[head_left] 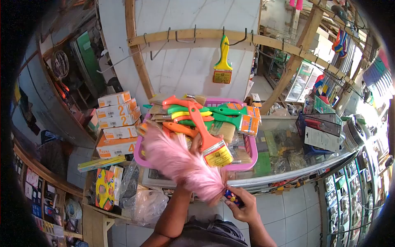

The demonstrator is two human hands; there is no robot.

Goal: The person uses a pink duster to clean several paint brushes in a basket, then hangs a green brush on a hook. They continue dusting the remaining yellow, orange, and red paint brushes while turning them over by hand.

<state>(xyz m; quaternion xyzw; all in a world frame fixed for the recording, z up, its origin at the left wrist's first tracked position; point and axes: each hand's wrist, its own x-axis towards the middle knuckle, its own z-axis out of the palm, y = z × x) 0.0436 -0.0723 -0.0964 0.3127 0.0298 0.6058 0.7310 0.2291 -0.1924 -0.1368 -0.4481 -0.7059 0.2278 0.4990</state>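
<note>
My right hand [243, 204] is closed around the dark patterned handle [233, 197] of a pink feather duster [177, 158]. The duster's fluffy head slants up to the left across my left forearm. Most of my left hand [196, 144] is hidden behind the pink fluff; its visible fingers are at an orange-handled paintbrush [201, 127], gripping it. That brush is tilted, its handle up and its yellow-labelled end down to the right. Beneath it, a pink plastic basket [252, 154] is heaped with several paintbrushes with green, yellow and orange handles.
A yellow-handled paintbrush [223, 61] hangs from a hooked wooden rail [189, 35]. Stacked white-and-orange boxes [117, 123] stand left of the basket. A glass display counter [284, 144] extends right, bearing a dark blue basket [319, 127]. Clear plastic bags [146, 206] lie at lower left.
</note>
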